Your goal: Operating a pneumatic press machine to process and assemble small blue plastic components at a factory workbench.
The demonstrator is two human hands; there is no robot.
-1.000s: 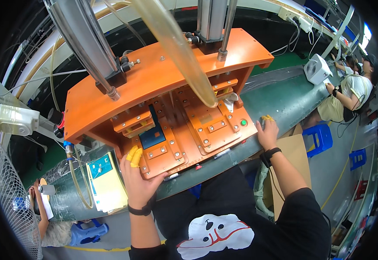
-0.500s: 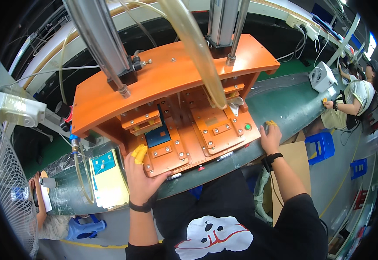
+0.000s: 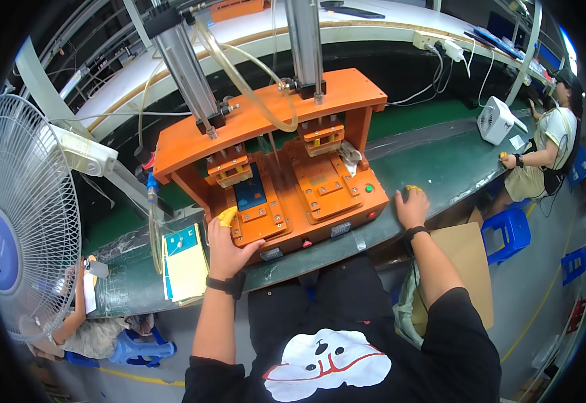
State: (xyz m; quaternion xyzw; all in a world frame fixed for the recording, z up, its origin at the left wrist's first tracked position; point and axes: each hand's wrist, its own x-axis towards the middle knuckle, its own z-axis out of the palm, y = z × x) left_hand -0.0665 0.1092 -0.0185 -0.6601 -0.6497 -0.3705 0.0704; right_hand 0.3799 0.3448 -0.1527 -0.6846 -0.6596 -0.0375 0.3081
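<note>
An orange two-station press (image 3: 273, 111) stands in front of me on the green bench. In its left fixture lies a dark blue flat board (image 3: 249, 196), partly under the upper pressing block (image 3: 229, 168). The right fixture (image 3: 324, 191) shows no board. My left hand (image 3: 228, 252) rests against the press's front left corner, thumb spread along the front and yellow finger cots on its fingers. It holds nothing. My right hand (image 3: 412, 207) lies on the bench edge right of the press, near the green button (image 3: 369, 189), fingers apart, yellow cots on the tips.
Yellow sheets with a blue-green board on top (image 3: 185, 258) lie left of the press. A large fan (image 3: 27, 215) stands at far left. A white boxy device (image 3: 496, 121) sits along the right bench. Co-workers sit at both sides. A cardboard box (image 3: 457, 262) and blue stool (image 3: 506, 232) stand at right.
My view has pulled back and shifted, so the press looks smaller and the fan shows more fully. Both hands keep nearly the same places; the blue board stays in the left fixture.
</note>
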